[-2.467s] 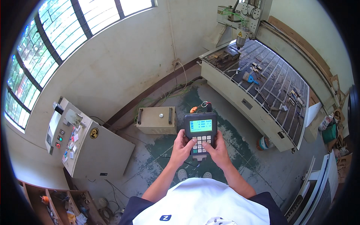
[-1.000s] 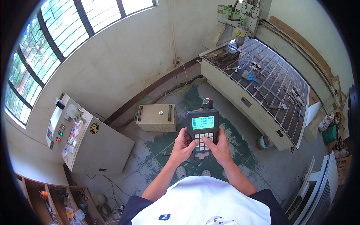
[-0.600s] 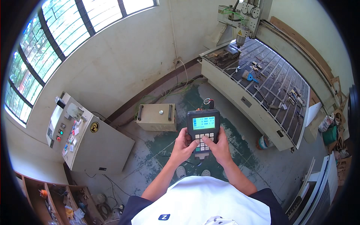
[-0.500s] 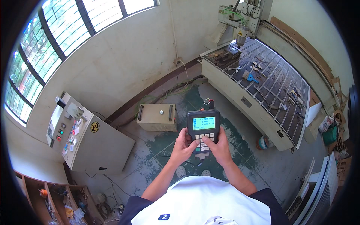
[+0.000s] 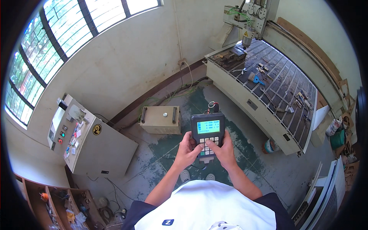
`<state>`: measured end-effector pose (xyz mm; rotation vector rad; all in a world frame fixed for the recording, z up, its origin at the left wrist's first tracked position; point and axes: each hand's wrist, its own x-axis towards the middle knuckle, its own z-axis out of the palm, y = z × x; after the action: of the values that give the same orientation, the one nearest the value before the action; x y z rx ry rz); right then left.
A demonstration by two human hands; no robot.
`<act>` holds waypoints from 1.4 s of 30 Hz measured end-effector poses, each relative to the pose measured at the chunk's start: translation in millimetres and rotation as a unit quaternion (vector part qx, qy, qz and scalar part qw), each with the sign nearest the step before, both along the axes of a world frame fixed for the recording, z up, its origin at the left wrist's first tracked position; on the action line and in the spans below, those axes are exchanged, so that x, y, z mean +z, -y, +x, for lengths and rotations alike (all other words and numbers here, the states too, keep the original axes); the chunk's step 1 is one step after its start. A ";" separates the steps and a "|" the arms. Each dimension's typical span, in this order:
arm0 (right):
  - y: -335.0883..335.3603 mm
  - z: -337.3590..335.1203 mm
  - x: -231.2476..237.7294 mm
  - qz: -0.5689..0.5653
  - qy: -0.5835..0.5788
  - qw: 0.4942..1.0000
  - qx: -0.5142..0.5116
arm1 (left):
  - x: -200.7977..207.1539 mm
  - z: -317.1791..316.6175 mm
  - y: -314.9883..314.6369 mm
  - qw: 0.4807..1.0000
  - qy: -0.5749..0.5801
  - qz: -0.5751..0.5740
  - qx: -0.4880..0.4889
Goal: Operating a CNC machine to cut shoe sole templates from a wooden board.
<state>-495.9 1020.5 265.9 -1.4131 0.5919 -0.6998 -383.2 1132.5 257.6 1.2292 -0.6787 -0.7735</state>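
Note:
A black handheld machine controller (image 5: pixel 195 126) with a lit cyan screen and a pale keypad is held upright in front of me. My left hand (image 5: pixel 187 151) wraps its left side, thumb at the lower left keys. On the other side my right hand (image 5: pixel 225 150) grips the casing, its thumb resting on a key near the middle of the keypad. Both palms partly hide the controller's edges. A metal ring and a cable connector show at its top end. Beyond it stands a CNC router (image 5: pixel 248 34), its spindle over the far left corner of a slatted bed (image 5: pixel 283 76).
Wrenches, a blue-handled brush (image 5: pixel 256 78) and clamps lie on the bed. A beige metal box (image 5: pixel 160 119) sits on the floor by the wall. At left is a control cabinet (image 5: pixel 103 149) with buttons. A bucket (image 5: pixel 270 146) stands beside the machine; wooden shelves (image 5: pixel 57 207) fill the lower left.
The digits on the controller's screen differ. Both hands keep their grip, and the right thumb stays on the keypad with hardly any movement.

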 end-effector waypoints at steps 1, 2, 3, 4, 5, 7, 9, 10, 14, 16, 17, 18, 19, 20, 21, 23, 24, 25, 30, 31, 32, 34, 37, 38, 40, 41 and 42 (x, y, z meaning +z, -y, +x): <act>-0.1 -0.1 0.2 0.005 0.000 1.000 0.002 | -0.2 -0.1 -0.2 1.000 -0.001 0.000 0.001; -0.1 -0.1 0.4 0.015 0.023 1.000 0.008 | -0.4 -0.1 -0.3 1.000 -0.012 -0.003 -0.008; -0.1 -0.1 0.6 0.009 0.000 1.000 0.003 | -0.7 -0.1 -0.4 1.000 -0.003 0.001 0.002; -0.2 -0.2 0.8 0.005 0.001 1.000 0.003 | -0.9 0.0 -0.3 1.000 0.000 -0.002 0.002; -0.3 -0.3 0.9 0.011 0.021 1.000 0.008 | -1.0 0.0 -0.2 1.000 -0.005 -0.005 -0.008; -0.6 -0.4 1.1 0.005 0.006 1.000 0.004 | -1.0 0.2 -0.4 1.000 0.002 -0.006 0.000; -1.0 -0.5 1.0 0.010 0.010 1.000 0.005 | -0.6 0.3 -0.9 1.000 0.001 -0.007 -0.001; -1.2 -0.5 0.9 0.008 0.008 1.000 0.002 | -0.3 0.4 -1.3 1.000 -0.003 -0.006 -0.003; -1.7 -0.7 0.7 0.009 0.018 1.000 0.005 | 0.5 -0.2 -2.8 1.000 -0.006 -0.016 -0.016; -2.7 -0.7 0.6 0.006 0.002 1.000 0.000 | 0.5 -0.6 -3.4 1.000 -0.002 -0.015 -0.005; -3.0 -0.8 0.5 0.013 0.031 0.999 0.005 | 0.3 -0.8 -3.5 1.000 -0.011 -0.020 -0.014; -3.2 -0.7 0.3 0.009 0.007 1.000 -0.001 | 0.2 -0.9 -3.7 1.000 -0.004 -0.015 -0.002; -3.5 -0.4 0.0 0.003 0.005 1.000 -0.002 | 0.1 -1.0 -3.8 1.000 -0.005 -0.013 -0.001; -3.6 -0.2 -0.3 0.004 0.028 1.000 0.001 | 0.0 -1.2 -4.0 1.000 -0.013 -0.017 -0.012; -3.7 -0.2 -0.6 -0.003 0.003 1.000 -0.003 | 0.0 -1.3 -4.2 1.000 -0.006 -0.011 0.000; -4.2 -0.2 -1.0 0.002 0.020 1.000 -0.001 | 0.1 -1.5 -4.7 1.000 -0.011 -0.006 -0.006; -4.4 0.0 -1.1 -0.004 -0.003 1.000 -0.005 | 0.1 -1.6 -5.0 1.000 -0.004 -0.003 0.006; -4.6 0.5 -1.0 -0.009 0.001 1.000 -0.005 | 0.3 -1.6 -5.3 1.000 -0.007 -0.004 0.005; -6.8 2.2 0.1 -0.011 0.007 1.000 -0.008 | 0.0 -1.5 -6.8 1.000 0.001 -0.005 0.006; -7.7 2.7 0.0 -0.013 0.005 1.000 -0.015 | -0.2 -1.4 -7.0 1.000 0.004 -0.005 0.004; -8.2 2.9 -0.1 -0.005 0.027 0.999 -0.016 | -0.5 -1.7 -7.2 1.000 -0.002 -0.007 -0.007; -8.6 3.6 -0.8 -0.014 0.001 1.000 -0.024 | -1.0 -2.6 -7.5 1.000 -0.001 -0.014 0.005; -8.8 3.8 -1.7 -0.017 0.000 0.999 -0.028 | -0.9 -3.5 -7.9 1.000 -0.006 -0.017 0.007; -8.9 3.9 -1.9 -0.004 0.025 0.999 -0.023 | -0.6 -3.7 -8.0 1.000 -0.010 -0.016 -0.001; -9.6 3.5 -2.1 -0.014 0.003 0.999 -0.029 | 0.1 -3.8 -8.0 1.000 -0.007 -0.013 0.007; -9.8 3.3 -2.2 -0.002 0.030 0.999 -0.023 | 0.5 -3.9 -8.0 1.000 -0.020 -0.021 -0.006; -9.6 3.3 -2.4 -0.008 0.005 1.000 -0.029 | 0.9 -3.7 -8.0 1.000 -0.012 -0.015 0.006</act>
<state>-492.6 1030.0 263.5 -1.4107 0.6227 -0.7597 -386.9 1140.5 258.5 1.1940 -0.6612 -0.7636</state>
